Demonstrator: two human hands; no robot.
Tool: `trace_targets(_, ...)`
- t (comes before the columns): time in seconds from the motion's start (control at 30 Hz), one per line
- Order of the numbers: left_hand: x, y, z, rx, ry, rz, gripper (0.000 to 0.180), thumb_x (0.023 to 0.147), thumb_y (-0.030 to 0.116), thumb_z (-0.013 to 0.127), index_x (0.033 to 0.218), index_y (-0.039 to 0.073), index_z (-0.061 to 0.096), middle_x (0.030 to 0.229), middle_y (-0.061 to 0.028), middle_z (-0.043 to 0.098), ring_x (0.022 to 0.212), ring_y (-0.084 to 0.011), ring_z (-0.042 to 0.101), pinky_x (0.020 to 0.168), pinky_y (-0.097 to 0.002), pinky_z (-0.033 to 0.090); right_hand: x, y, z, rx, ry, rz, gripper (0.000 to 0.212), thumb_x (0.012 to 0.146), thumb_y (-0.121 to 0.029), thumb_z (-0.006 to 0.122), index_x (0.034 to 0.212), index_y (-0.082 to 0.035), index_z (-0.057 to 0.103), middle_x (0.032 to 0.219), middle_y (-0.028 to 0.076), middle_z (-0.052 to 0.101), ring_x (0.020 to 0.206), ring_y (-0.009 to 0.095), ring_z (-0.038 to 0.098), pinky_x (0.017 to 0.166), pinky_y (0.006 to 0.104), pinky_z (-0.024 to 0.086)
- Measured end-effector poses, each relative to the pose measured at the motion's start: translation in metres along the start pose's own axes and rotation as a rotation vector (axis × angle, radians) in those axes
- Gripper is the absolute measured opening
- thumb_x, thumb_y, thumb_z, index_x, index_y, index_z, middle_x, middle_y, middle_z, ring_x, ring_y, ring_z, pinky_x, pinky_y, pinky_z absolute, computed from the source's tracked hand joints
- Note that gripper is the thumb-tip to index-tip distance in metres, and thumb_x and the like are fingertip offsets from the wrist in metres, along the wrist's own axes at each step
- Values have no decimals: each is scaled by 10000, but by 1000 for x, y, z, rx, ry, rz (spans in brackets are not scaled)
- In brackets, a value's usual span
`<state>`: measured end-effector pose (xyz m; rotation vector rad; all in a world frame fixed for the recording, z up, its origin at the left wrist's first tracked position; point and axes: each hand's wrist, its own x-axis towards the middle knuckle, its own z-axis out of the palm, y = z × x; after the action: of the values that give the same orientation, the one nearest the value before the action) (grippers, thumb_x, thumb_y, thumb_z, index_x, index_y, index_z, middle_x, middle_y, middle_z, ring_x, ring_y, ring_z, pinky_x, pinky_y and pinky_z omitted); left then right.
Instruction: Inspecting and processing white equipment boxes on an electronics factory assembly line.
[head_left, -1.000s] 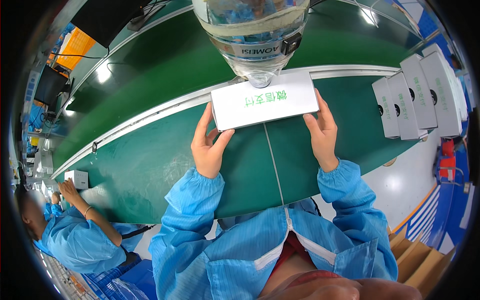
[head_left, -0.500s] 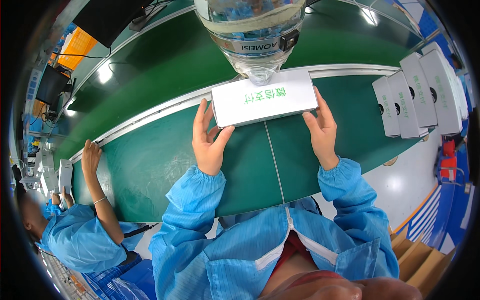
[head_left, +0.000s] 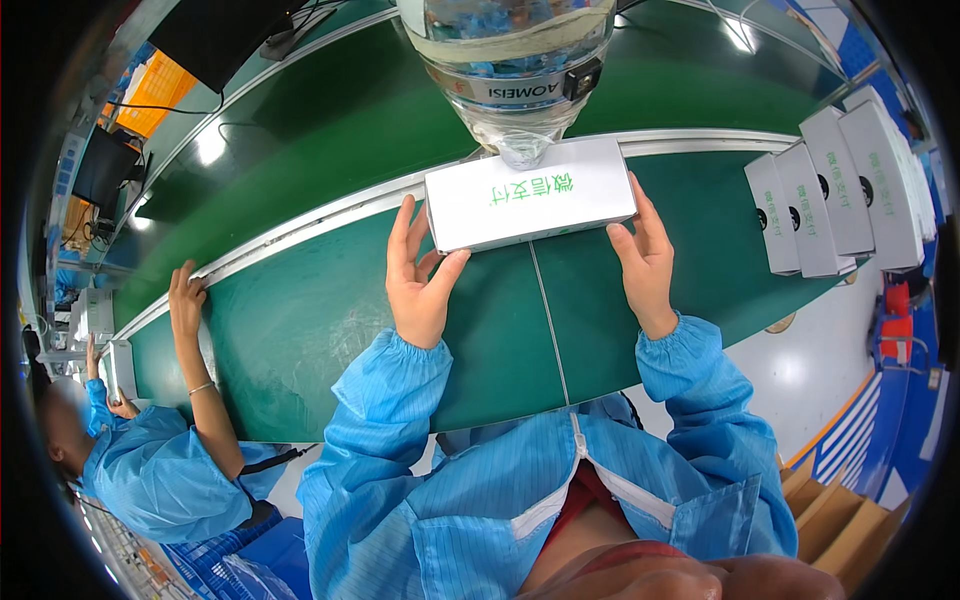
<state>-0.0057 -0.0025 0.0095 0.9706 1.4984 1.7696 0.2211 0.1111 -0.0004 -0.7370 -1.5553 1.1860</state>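
Note:
Between my two hands is a white rectangular box [head_left: 530, 215] with green print on its upper face. My left hand [head_left: 420, 285] grips its left end, thumb at the near corner and fingers along the side. On the opposite end, my right hand [head_left: 646, 262] holds it the same way. The box is level with its long side across me, over the far part of the green work surface [head_left: 490, 350]. Just beyond its far edge hangs a clear, plastic-wrapped rounded device [head_left: 515, 85] with a dark clip on its band. Whether the box touches that device cannot be made out.
Several similar white boxes [head_left: 840, 185] stand in a row at the right end of the surface. A pale rail [head_left: 290, 240] runs along the back. At left, a co-worker in a blue smock [head_left: 165, 470] reaches over the surface, near another white box [head_left: 120, 368].
My hands and the box have barely moved. At left, the co-worker's raised hand has shifted slightly up, and the white box near their other hand has moved down and tilted.

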Motion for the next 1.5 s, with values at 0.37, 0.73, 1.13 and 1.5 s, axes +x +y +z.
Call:
trace_targets(0.37,1,-2,-3,3,-10,0,797,816,-24,658,1503,68,264,1420,-215,447,1257,-250,502,975,-358,458,0,0,0,-10,-2,-1,546,927,-24,579,1438,9,389,1454,161,402,1301,227,449,1040,358,456)
trace_targets(0.73,0,-1,-1,-3,-1,10,767,826,-46,625,1500,60,276,1394,-188,483,1246,-248,504,995,-361,451,0,0,-1,-26,8,-5,539,931,-47,586,1435,0,400,1451,160,412,1294,226,458,1025,354,467)
trace_targets(1.13,0,-1,0,0,4,11,767,824,-44,626,1500,61,279,1384,-189,492,1241,-254,510,987,-366,463,0,-2,-1,-14,4,-6,538,930,-32,581,1435,2,399,1451,154,406,1291,216,456,1020,342,466)
trace_targets(1.5,-1,-1,0,9,10,12,763,824,-39,630,1497,58,284,1378,-187,499,1236,-250,515,988,-364,463,0,-3,-1,-3,-1,-6,542,928,-18,570,1439,5,393,1446,154,410,1286,209,458,1018,335,463)
